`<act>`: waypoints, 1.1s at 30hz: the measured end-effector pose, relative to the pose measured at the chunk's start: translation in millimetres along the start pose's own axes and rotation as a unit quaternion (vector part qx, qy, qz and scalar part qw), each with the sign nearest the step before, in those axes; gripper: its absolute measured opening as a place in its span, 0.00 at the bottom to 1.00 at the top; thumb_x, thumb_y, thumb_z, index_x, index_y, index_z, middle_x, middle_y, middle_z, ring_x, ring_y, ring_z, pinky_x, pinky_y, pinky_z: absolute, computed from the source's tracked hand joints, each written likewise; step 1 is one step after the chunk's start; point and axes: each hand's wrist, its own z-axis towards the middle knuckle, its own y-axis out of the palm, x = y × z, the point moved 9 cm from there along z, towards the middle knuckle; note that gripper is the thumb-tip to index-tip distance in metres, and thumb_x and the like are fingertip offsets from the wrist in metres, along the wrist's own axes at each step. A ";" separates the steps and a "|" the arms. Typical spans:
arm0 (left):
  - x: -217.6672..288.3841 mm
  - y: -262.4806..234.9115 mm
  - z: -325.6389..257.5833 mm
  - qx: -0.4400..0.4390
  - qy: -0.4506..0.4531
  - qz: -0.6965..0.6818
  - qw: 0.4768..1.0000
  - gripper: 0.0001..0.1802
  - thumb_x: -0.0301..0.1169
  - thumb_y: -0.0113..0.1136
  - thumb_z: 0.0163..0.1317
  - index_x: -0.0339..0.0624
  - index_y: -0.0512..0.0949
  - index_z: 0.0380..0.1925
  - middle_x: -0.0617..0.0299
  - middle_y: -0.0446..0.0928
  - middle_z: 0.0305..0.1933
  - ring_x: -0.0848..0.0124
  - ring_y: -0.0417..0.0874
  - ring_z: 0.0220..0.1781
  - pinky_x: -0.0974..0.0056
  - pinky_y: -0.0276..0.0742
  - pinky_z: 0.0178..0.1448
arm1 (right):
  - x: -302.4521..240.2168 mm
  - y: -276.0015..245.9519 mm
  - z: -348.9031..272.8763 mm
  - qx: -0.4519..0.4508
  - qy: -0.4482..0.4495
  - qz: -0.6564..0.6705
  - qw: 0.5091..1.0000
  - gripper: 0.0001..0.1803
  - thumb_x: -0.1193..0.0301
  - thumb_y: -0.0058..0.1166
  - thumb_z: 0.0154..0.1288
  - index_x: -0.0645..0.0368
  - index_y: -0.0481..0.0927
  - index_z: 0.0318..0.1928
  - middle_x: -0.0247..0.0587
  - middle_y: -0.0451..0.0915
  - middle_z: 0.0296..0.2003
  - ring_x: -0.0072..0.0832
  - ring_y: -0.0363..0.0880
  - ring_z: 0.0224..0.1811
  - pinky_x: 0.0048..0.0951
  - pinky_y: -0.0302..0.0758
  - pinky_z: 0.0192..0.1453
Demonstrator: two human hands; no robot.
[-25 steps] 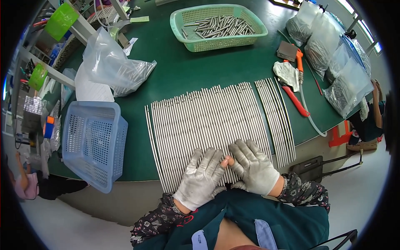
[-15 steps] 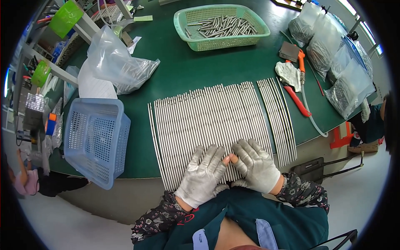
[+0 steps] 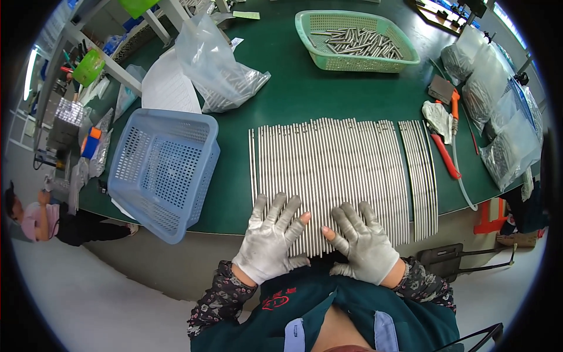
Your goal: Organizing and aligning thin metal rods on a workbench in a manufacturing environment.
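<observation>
A wide row of thin silvery metal rods [image 3: 328,170] lies side by side at the table's near edge, pointing away from me. My left hand [image 3: 268,237], in a white glove with a bare index fingertip, rests flat on the near ends at the left, fingers spread. My right hand [image 3: 365,243], gloved the same way, lies spread on the near ends farther right. A gap separates the two index fingers. Beyond a narrow gap on the right lies a smaller group of rods [image 3: 421,182]. At the left edge, a few rods [image 3: 253,164] stand slightly apart.
A blue perforated basket [image 3: 199,193] sits at the left table edge, with a clear plastic bag of metal pieces [image 3: 226,82] behind it. A green basket [image 3: 363,64] holds short metal pins at the back. Right are a red-handled air gun [image 3: 447,155], a rag [image 3: 437,120] and filled bags [image 3: 510,155].
The view has swung left, so the table's things sit farther right in the picture. My hands, whose index fingertips were almost touching, have moved apart and stay spread on the rods.
</observation>
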 end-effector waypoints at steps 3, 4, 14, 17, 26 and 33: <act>-8.1 0.5 -9.8 0.003 0.012 -0.008 1.000 0.54 0.66 0.58 0.45 0.58 0.53 0.71 0.53 0.59 0.69 0.49 0.56 0.72 0.37 0.41 0.73 | -5.7 2.1 11.1 -0.017 0.000 -0.022 1.000 0.46 0.38 0.47 0.56 0.48 0.55 0.71 0.51 0.56 0.69 0.44 0.46 0.74 0.53 0.37 0.75; -9.9 -5.6 -11.4 0.018 0.007 -0.023 1.000 0.52 0.63 0.62 0.42 0.55 0.58 0.68 0.53 0.62 0.68 0.50 0.58 0.71 0.37 0.44 0.73 | -8.0 2.5 13.4 -0.016 -0.005 -0.019 1.000 0.46 0.38 0.47 0.56 0.48 0.55 0.71 0.51 0.56 0.69 0.44 0.46 0.74 0.53 0.37 0.75; -20.7 -4.9 -21.5 0.029 0.011 -0.037 0.999 0.56 0.66 0.59 0.44 0.56 0.53 0.71 0.52 0.60 0.69 0.49 0.58 0.71 0.36 0.44 0.73 | -26.1 4.2 33.3 0.001 -0.034 -0.021 0.999 0.46 0.37 0.43 0.57 0.49 0.58 0.70 0.50 0.57 0.69 0.44 0.49 0.73 0.54 0.38 0.75; -19.3 -3.3 -21.0 0.026 0.006 -0.024 0.999 0.56 0.66 0.60 0.42 0.55 0.54 0.70 0.51 0.61 0.68 0.49 0.59 0.71 0.35 0.47 0.71 | -28.2 3.7 35.5 -0.007 -0.032 -0.026 0.999 0.44 0.38 0.43 0.58 0.47 0.57 0.70 0.52 0.57 0.68 0.48 0.52 0.72 0.57 0.44 0.73; -17.8 0.0 -18.0 0.017 -0.009 -0.021 1.000 0.55 0.61 0.63 0.41 0.46 0.57 0.68 0.49 0.61 0.67 0.48 0.59 0.70 0.34 0.46 0.71 | -28.3 2.9 42.0 0.000 -0.014 0.001 1.000 0.45 0.44 0.55 0.52 0.49 0.61 0.68 0.51 0.58 0.67 0.48 0.53 0.71 0.57 0.48 0.73; -20.8 -3.7 -20.3 0.026 -0.007 -0.050 0.998 0.57 0.62 0.63 0.39 0.45 0.57 0.68 0.48 0.61 0.67 0.49 0.60 0.70 0.34 0.47 0.71 | -27.5 -0.9 42.5 0.011 -0.016 0.033 0.999 0.44 0.44 0.54 0.53 0.49 0.62 0.68 0.50 0.59 0.67 0.46 0.53 0.71 0.56 0.44 0.73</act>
